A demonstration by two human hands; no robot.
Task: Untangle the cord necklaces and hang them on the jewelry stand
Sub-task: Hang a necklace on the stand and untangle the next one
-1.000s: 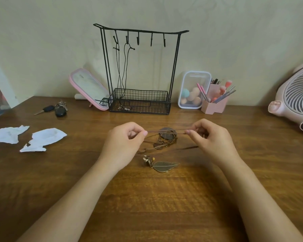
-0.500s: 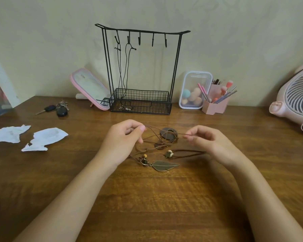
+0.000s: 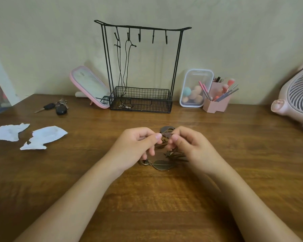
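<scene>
head view: only view, everything below is from it
landmark: jewelry stand, at the back of the table against the wall
tangle: brown cord necklaces bunched on the table, well in front of the stand, between both hands
left hand: thumb and forefinger pinch a brown strand at the tangle's left edge
right hand: same pinch on the right edge, close beside the left
handling (judgement): cords light, limp, grippy, so knots tighten if yanked; metal pendants add small weight and snag loops
where to hold (judgement): on a cord just beside a crossing, not on the pendants; feed the loose end through
count, hooks: five on the stand's top bar, three free
count, hung: two black cord necklaces on the two leftmost hooks, pendants down in the basket
count, tangle: leaf pendant, round pendant, star charm; cord count can't be told
</scene>
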